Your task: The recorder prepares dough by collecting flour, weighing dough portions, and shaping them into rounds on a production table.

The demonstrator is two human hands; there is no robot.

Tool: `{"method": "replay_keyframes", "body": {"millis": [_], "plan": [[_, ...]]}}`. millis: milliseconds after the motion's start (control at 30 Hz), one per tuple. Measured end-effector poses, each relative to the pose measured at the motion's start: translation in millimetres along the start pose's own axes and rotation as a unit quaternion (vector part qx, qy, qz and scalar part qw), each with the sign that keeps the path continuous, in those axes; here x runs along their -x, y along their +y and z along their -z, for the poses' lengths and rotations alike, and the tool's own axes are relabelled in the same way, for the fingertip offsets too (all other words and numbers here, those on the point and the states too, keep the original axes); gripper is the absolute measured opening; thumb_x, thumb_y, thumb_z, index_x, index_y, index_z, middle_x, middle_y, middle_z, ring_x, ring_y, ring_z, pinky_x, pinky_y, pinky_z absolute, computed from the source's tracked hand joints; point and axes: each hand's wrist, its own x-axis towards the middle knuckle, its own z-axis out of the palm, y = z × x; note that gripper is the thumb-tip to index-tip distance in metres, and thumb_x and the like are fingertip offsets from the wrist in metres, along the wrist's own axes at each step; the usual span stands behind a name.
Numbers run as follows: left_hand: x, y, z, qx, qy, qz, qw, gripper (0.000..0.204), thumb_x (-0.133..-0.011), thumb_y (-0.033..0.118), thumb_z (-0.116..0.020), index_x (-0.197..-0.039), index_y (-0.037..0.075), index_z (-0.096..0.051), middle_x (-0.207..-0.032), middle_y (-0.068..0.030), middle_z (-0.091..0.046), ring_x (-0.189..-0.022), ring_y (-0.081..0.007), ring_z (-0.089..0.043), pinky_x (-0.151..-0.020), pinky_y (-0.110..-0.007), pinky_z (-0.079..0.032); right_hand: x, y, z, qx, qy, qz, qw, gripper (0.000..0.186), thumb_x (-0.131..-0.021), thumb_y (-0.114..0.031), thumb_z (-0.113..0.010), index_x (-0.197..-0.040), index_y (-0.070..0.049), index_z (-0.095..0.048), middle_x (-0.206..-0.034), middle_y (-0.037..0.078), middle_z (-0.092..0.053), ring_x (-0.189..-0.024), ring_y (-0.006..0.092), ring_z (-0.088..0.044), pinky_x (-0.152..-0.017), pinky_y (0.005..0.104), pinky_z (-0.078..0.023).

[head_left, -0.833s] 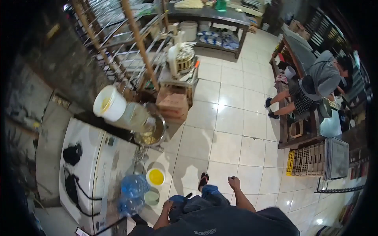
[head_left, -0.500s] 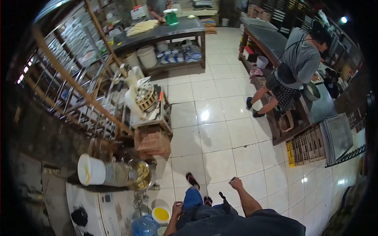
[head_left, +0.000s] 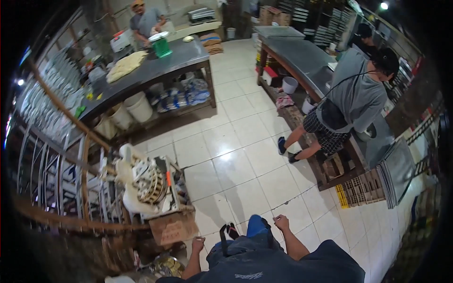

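My left hand [head_left: 198,244] hangs low with its fingers loosely curled, and nothing shows in it. It is nearest a white machine [head_left: 130,191] with a ring of metal parts, standing over a cardboard box [head_left: 174,228]. My right hand [head_left: 281,222] is held out over the tiled floor, its fingers closed; whatever is in them, if anything, is too small to make out. Neither hand touches a table or tool. Below me are my blue-clad knee and a sandalled foot [head_left: 232,231].
At the far left, a metal-topped table [head_left: 184,53] bears pale dough [head_left: 126,66] and a green scale [head_left: 161,47]; a person works behind it. On the right, a person in grey [head_left: 356,94] leans over a long bench [head_left: 311,54]. Crates [head_left: 361,188] and trays [head_left: 396,170] stand near it.
My view has moved forward over the floor, bringing the machine and far table closer. The bucket and basins at lower left have mostly left view. My left hand has come away from my leg.
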Motion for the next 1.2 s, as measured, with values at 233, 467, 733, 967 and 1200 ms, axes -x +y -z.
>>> {"method": "replay_keyframes", "body": {"millis": [233, 467, 733, 967, 1200], "plan": [[-142, 195, -3, -0.063, -0.042, -0.05, 0.996, 0.042, -0.08, 0.038, -0.069, -0.099, 0.003, -0.057, -0.066, -0.0084, -0.063, -0.059, -0.0172, -0.059, -0.054, -0.032, -0.049, -101, -16, 12, 0.065, 0.033, -0.08, 0.994, 0.028, -0.074, -0.039, -0.067, -0.078, -0.012, -0.071, -0.078, 0.011, -0.069, -0.086, 0.0278, -0.066, -0.078, 0.0411, -0.051], [-189, 273, -24, 0.021, -0.028, 0.202, 0.979, 0.067, -0.08, 0.058, -0.061, -0.115, 0.001, -0.052, -0.076, -0.0087, -0.06, -0.069, -0.0189, -0.058, -0.06, -0.035, -0.049, -289, -144, 4, 0.138, -0.12, 0.045, 0.982, 0.025, -0.075, -0.029, -0.06, -0.078, -0.005, -0.066, -0.078, 0.014, -0.068, -0.077, 0.0261, -0.067, -0.069, 0.0378, -0.052], [-277, 364, 3, 0.387, -0.054, 0.272, 0.88, 0.071, -0.081, 0.064, -0.055, -0.115, 0.002, -0.058, -0.1, -0.0071, -0.062, -0.088, -0.0189, -0.058, -0.079, -0.033, -0.046, -509, -535, 42, 0.053, -0.026, 0.252, 0.966, 0.02, -0.078, -0.021, -0.069, -0.08, -0.003, -0.06, -0.066, 0.009, -0.063, -0.055, 0.0143, -0.06, -0.055, 0.0275, -0.049], [-460, 256, 84, 0.172, 0.005, 0.11, 0.979, 0.052, -0.086, 0.05, -0.055, -0.112, 0.004, -0.059, -0.1, -0.0125, -0.063, -0.088, -0.0237, -0.059, -0.081, -0.036, -0.046, -520, -764, -77, -0.128, -0.109, 0.271, 0.948, 0.013, -0.086, -0.013, -0.061, -0.08, -0.003, -0.055, -0.064, 0.007, -0.06, -0.052, 0.0124, -0.055, -0.048, 0.0239, -0.044], [-630, 436, 339, 0.298, 0.188, 0.066, 0.933, 0.035, -0.081, -0.001, -0.057, -0.113, 0.013, -0.055, -0.082, -0.0061, -0.056, -0.059, -0.012, -0.054, -0.049, -0.029, -0.044, -493, -874, -209, 0.028, -0.292, 0.129, 0.947, 0.016, -0.081, -0.013, -0.062, -0.09, 0.001, -0.059, -0.073, 0.013, -0.065, -0.058, 0.0179, -0.063, -0.048, 0.0267, -0.048]]}}
